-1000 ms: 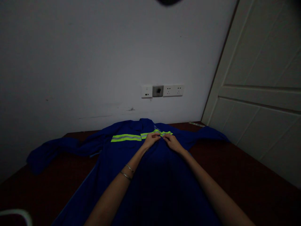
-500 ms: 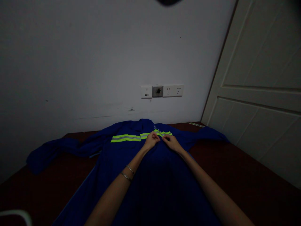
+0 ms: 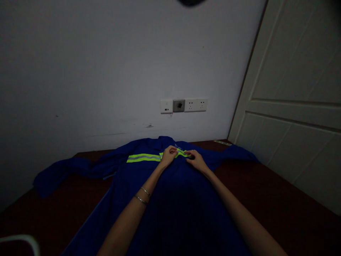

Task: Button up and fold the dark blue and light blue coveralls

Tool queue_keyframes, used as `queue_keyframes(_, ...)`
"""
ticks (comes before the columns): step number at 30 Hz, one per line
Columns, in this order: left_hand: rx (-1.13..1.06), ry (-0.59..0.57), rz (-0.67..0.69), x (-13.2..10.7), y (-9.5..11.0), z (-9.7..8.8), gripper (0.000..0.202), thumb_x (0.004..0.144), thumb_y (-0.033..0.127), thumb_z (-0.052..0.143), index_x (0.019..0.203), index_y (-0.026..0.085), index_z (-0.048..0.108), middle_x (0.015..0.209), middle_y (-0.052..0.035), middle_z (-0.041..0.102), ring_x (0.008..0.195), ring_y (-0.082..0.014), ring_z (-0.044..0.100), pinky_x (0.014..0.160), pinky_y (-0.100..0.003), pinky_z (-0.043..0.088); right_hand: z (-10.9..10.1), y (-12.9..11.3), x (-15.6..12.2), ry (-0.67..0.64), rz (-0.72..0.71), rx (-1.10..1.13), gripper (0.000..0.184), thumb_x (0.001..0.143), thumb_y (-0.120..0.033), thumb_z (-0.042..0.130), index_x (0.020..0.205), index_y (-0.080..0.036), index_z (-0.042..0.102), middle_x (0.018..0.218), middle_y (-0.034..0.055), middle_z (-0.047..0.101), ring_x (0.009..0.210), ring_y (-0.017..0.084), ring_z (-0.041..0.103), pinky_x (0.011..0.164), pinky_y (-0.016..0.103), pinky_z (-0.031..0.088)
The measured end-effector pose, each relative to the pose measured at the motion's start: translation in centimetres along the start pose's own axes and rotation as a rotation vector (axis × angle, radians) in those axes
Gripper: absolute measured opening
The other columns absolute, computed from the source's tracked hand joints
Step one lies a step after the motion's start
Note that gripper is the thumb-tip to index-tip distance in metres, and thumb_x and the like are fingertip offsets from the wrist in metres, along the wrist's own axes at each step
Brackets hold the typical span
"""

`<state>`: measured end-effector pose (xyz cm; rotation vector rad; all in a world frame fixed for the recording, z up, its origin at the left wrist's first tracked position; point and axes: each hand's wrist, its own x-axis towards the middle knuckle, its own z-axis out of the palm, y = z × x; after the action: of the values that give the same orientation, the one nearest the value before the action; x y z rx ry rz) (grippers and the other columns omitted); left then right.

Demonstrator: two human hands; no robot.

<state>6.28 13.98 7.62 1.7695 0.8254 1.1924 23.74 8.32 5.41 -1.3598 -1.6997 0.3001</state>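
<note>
A blue work jacket lies spread out front up, collar toward the wall and its sleeves stretched to both sides. Across its chest runs a yellow-green reflective strip with a grey middle line. My left hand is closed in a pinch on the jacket's front by the inner part of the strip; the exact bit of cloth is hidden. Just to its right, my right hand touches the strip's right part, thumb and fingers apart with a dark gap between them. Two silver bangles circle my left forearm.
Beneath the jacket is a dark reddish-brown surface, meeting a grey wall with sockets and a switch. A pale panelled door stands at right. A pale curved object shows at lower left.
Both hands have moved slightly up the jacket's chest and farther apart. The right hand's fingers have spread from a pinch. The view has shifted a little.
</note>
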Motion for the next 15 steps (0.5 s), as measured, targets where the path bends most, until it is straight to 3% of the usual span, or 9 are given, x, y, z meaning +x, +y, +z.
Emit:
queue_keyframes(4,0.27,-0.11,0.014,0.0,2.3,-2.5,0.013,0.066,0.013,0.055,0.078,0.014,0.058,0.077,-0.0023,0.062,0.072,-0.0125,0.057,0.069,-0.024,0.045,-0.2,-0.7,-0.8,-0.124,-0.13,-0.277,0.03,0.071,-0.022,0.054,0.099,-0.021,0.064,0.105,0.0071,0.05,0.102,0.019,0.045,0.09,0.032,0.038)
queue_keyframes(9,0.519,-0.177,0.02,-2.5,4.3,-7.3,0.021,0.068,0.018,0.052,0.086,0.015,0.062,0.089,-0.0049,0.064,0.081,-0.0166,0.058,0.075,-0.026,0.044,0.2,-1.8,-2.0,-0.281,-0.145,-0.521,0.037,0.076,-0.031,0.05,0.11,-0.02,0.06,0.116,0.0097,0.047,0.108,0.023,0.041,0.092,0.034,0.035)
queue_keyframes(12,0.61,-0.161,-0.014,-4.4,4.3,-11.3,0.021,0.067,0.024,0.054,0.085,0.016,0.063,0.091,-0.0073,0.064,0.086,-0.0212,0.058,0.079,-0.03,0.042,0.4,-2.9,-2.2,-0.287,-0.148,-0.627,0.04,0.078,-0.032,0.046,0.114,-0.018,0.057,0.121,0.0122,0.046,0.112,0.027,0.038,0.093,0.039,0.033)
queue_keyframes(15,0.619,-0.068,-0.068,-6.9,3.4,-15.5,0.024,0.064,0.03,0.059,0.085,0.018,0.062,0.096,-0.0102,0.063,0.096,-0.0257,0.055,0.088,-0.034,0.037,1.1,-4.8,-2.1,-0.219,-0.184,-0.666,0.042,0.08,-0.027,0.042,0.119,-0.016,0.052,0.123,0.0132,0.046,0.116,0.029,0.036,0.096,0.043,0.029)
